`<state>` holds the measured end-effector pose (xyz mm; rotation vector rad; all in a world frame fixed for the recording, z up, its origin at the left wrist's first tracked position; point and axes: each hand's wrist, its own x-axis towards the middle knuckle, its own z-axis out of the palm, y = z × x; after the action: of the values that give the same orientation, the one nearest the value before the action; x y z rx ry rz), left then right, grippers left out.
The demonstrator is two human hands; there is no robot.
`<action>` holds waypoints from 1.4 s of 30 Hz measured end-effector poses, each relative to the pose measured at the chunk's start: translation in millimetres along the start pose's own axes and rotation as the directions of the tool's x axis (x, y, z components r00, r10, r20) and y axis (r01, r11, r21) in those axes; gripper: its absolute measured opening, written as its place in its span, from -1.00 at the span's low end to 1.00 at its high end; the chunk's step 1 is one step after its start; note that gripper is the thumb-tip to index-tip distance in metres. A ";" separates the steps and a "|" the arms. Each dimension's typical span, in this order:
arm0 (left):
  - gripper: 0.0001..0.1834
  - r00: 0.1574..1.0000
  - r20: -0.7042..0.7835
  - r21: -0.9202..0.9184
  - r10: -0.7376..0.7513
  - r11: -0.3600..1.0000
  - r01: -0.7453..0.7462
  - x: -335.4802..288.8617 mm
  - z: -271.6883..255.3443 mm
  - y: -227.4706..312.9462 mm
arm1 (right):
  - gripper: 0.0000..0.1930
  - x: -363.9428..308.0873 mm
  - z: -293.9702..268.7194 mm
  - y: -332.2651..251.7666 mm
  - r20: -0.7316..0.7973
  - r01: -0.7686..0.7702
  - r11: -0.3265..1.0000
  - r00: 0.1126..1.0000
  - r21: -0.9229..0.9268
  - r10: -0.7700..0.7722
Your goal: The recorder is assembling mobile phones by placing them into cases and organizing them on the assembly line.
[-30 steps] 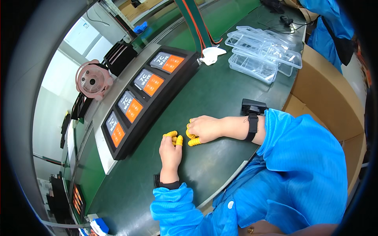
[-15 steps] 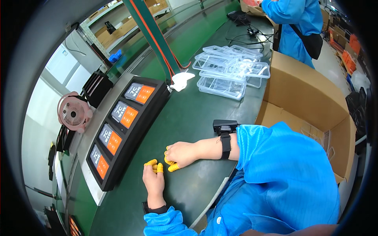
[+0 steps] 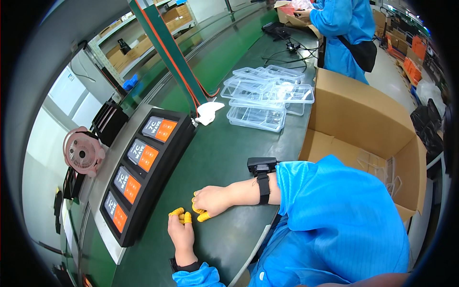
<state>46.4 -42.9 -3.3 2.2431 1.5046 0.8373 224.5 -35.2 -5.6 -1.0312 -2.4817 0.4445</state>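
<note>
My left hand [image 3: 181, 237] rests on the green work surface [image 3: 217, 162], its fingers bent in toward the thumb. Just to its right, my right hand [image 3: 213, 200] is curled with the knuckles up and the fingertips turned down. Yellow finger cots [image 3: 176, 211] cover fingertips on both hands. The two hands are close but apart. What either one holds, if anything, is hidden in the fingers. To the left of them lies a long black tray [image 3: 147, 171] with several grey-and-orange cards set in a row. A black device is strapped to my right wrist.
Clear plastic compartment boxes [image 3: 258, 117] are piled farther up the surface, beside white crumpled tissue [image 3: 208, 113]. A large open cardboard box [image 3: 358, 98] stands at right. A pink fan [image 3: 83, 152] is at left. Cables [image 3: 291, 48] and a co-worker in blue [image 3: 346, 28] are at the far end.
The whole view has shifted a little, so things sit slightly lower and more to the left. My hands keep the same curled pose on the surface. More of the co-worker's hands shows.
</note>
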 end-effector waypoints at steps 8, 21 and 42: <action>-0.82 1.000 -0.010 -0.017 0.018 1.000 -0.019 1.0 0.0 -1.9 | -0.72 1.0 -0.5 0.6 -0.001 0.002 1.000 1.000 0.014 -0.002; -0.82 0.999 -0.011 -0.014 0.031 0.999 -0.031 1.9 4.4 -3.2 | -0.70 -3.0 -2.6 1.2 -0.025 0.001 1.000 1.000 -0.004 -0.001; -0.75 1.000 -0.008 0.045 -0.008 0.999 0.008 4.4 3.7 -3.2 | -0.76 1.3 -9.4 -6.8 -0.061 -0.046 0.985 0.997 -0.165 0.036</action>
<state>47.6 -37.3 -6.6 2.2672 1.5499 0.8183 224.2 -37.6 5.8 -1.1451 -2.4830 0.2188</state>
